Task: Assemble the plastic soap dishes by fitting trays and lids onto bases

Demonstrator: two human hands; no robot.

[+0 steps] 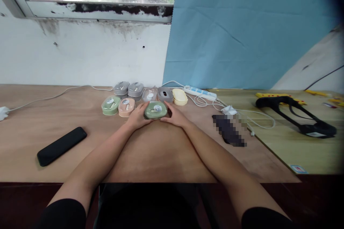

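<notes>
A green oval plastic box with a clear lid and a round label is gripped from both sides at the middle of the table. My left hand closes on its left end, and my right hand on its right end. Just left of my left hand sit a pink box and another green box of the same kind. Behind my hands are grey boxes, a clear-lidded pinkish one and an open-looking grey piece. Stacked pale yellow oval pieces lie beyond my right hand.
A black phone lies at the left on the brown table. To the right are a white power strip, tangled white cables, a blurred-out dark object and a black strap-like frame. A wall and window stand behind.
</notes>
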